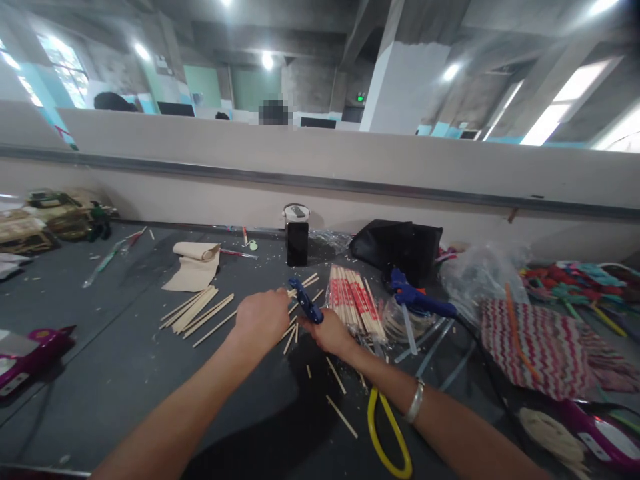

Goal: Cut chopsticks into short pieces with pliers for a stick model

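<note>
My left hand (263, 316) is closed round a thin wooden stick, whose end shows at the fingers beside the blue tool. My right hand (330, 331) grips a blue hand tool (306, 301), which looks like a cutter or pliers, its head raised toward the left hand. Loose wooden sticks (197, 310) lie in a group left of my left hand, and more sticks lie beneath and between both hands. Right of the tool is a pack of sticks with red printed wrapping (354, 300). Short cut pieces (342, 416) are scattered below my right hand.
A phone (297, 244) leans on a white container at the back. Brown paper (194, 265) lies to its left. On the right are a blue glue gun (425, 299) with a cord, a black bag (397, 247), yellow-handled scissors (389, 437) and a zigzag-patterned cloth (535, 347). A low partition (320, 157) stands behind.
</note>
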Tool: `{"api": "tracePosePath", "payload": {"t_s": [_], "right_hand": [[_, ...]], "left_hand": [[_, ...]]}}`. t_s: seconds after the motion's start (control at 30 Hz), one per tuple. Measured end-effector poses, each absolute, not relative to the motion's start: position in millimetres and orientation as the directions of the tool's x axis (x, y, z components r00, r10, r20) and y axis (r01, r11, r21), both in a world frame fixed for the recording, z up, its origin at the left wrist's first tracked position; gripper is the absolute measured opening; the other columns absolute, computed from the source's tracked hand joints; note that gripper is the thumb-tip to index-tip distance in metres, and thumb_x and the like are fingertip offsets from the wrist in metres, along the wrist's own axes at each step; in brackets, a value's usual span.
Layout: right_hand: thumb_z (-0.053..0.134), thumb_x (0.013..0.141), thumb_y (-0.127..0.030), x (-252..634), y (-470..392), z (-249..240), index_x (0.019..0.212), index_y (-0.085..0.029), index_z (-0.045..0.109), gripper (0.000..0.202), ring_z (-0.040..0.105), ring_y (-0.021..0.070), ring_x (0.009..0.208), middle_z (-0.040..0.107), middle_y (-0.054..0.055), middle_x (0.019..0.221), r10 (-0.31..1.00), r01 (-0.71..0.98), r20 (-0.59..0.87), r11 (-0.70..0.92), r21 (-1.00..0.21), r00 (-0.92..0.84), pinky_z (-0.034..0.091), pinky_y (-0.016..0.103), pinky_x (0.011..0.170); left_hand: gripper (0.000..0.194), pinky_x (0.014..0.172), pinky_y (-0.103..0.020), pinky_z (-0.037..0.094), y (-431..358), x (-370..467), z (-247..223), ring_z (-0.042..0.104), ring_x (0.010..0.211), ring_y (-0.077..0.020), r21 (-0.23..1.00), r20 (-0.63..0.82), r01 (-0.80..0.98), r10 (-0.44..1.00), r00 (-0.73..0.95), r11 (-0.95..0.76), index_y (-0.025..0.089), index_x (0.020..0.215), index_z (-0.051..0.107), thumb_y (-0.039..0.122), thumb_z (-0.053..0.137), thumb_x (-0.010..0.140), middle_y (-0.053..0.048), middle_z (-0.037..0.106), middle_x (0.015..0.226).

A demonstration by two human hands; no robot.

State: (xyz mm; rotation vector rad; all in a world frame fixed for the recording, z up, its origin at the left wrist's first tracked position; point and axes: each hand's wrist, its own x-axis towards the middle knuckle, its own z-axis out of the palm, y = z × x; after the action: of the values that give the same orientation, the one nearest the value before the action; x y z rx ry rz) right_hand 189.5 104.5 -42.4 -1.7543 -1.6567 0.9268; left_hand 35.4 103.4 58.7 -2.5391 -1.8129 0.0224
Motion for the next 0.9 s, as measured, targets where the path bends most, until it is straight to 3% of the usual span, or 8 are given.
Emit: {"api": "tracePosePath", "payload": {"t_s": [0.23,0.5,0.6,0.77,0.9], "right_hand": [[0.058,0.075,-0.042,189,103,-43,0.051,-0.017,0.052,0.035,0.039,0.0100,0.047,0.045,-0.003,0.044,0.997,0.620,-0.075,-0.051,-0.783,-0.012,0.027,0.022,0.045],[0.056,0.076,-0.044,193,91,-39,0.060,-0.017,0.052,0.032,0.043,0.0112,0.054,0.048,-0.003,0.055,0.999,0.583,-0.020,0.012,-0.812,-0.048,0.034,0.022,0.052],[0.060,0.075,-0.042,198,78,-26,0.073,-0.017,0.056,0.026,0.050,0.0125,0.059,0.052,-0.002,0.062,0.994,0.491,-0.064,-0.013,-0.871,-0.087,0.039,0.023,0.057],[0.060,0.075,-0.040,208,50,-13,0.102,-0.018,0.050,0.037,0.055,0.0130,0.057,0.054,-0.003,0.069,0.920,0.272,-0.316,-0.251,-0.929,-0.230,0.045,0.026,0.059],[0.056,0.078,-0.041,218,36,-11,0.108,-0.018,0.048,0.039,0.057,0.0143,0.065,0.056,-0.001,0.075,0.911,0.185,-0.273,-0.224,-0.957,-0.310,0.047,0.028,0.065]], "left_hand": [[0.029,0.066,-0.037,0.050,100,33,57,0.068,0.080,-0.0285,0.022,-0.027,0.957,0.957,0.289,-0.288,0.014,0.096,0.060,0.018,0.032,0.087,-0.016,0.069,0.079],[0.026,0.062,-0.034,0.049,102,19,67,0.068,0.076,-0.0281,0.000,-0.069,0.943,0.941,0.332,-0.332,0.016,0.088,0.062,0.014,0.037,0.082,-0.013,0.069,0.076],[0.029,0.061,-0.034,0.048,104,2,54,0.068,0.075,-0.0276,0.003,-0.088,0.966,0.962,0.257,-0.258,0.018,0.089,0.060,0.023,0.032,0.088,-0.012,0.069,0.075],[0.033,0.061,-0.031,0.045,116,-37,20,0.067,0.078,-0.0266,0.003,-0.032,0.997,0.996,0.083,-0.083,0.018,0.102,0.055,0.035,0.029,0.092,-0.010,0.069,0.081],[0.030,0.065,-0.029,0.044,131,-67,5,0.065,0.086,-0.0244,-0.004,0.043,1.000,0.999,-0.012,0.012,0.017,0.108,0.051,0.034,0.033,0.091,-0.011,0.067,0.095]]}}
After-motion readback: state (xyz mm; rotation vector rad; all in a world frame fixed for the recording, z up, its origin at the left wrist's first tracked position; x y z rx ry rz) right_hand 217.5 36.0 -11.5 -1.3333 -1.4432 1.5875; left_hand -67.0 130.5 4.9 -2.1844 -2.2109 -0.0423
